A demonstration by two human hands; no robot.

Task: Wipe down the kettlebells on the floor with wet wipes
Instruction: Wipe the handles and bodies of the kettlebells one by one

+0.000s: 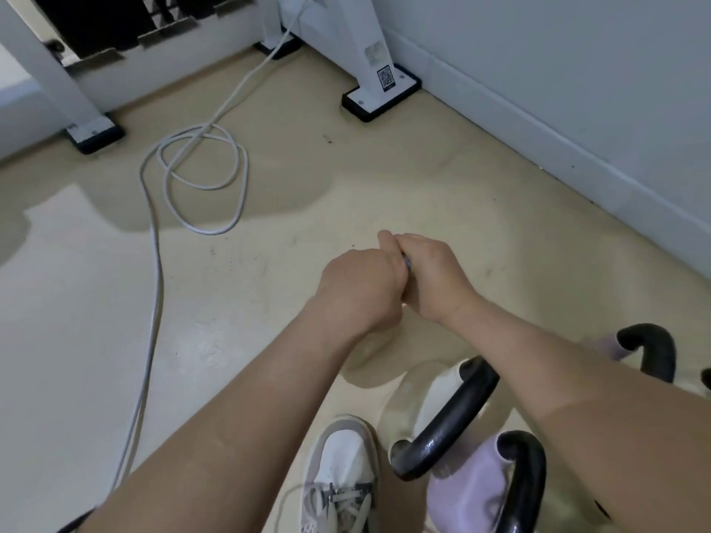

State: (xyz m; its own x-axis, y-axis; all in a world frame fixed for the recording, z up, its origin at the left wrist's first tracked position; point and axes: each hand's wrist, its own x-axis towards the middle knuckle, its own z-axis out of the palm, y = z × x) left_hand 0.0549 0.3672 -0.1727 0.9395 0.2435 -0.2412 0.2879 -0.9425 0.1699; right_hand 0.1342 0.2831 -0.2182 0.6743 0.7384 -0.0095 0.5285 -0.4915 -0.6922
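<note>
- Risk: both hands are raised off the kettlebells, w/ forearms crossing right over the handles. A dropped elbow could knock the nearest handle; judged low but real.
- Risk: looped white round cable lies on the beige smooth floor, well to the left of and beyond the hands. Trip or snag hazard if the person shifts that way.
- Risk: whatever is pinched between the hands is barely visible; if it's a wipe being pulled apart, it could tear or drop.
- Left hand: fisted, knuckles up, pressed against the right hand, also curled closed. Only a thin dark-grey sliver shows at the seam; can't tell what it is.
- Both forearms extended fwd, wrists abt level, hands touching.
- White kettlebell w/ glossy black curved handle: on the floor below the right forearm, near the person.
- Lilac kettlebell w/ black handle: just beside it, nearer still. A third black handle shows right of the right forearm.
- Grey-white laced sneaker sits under the hands, left of the white bell.
</note>
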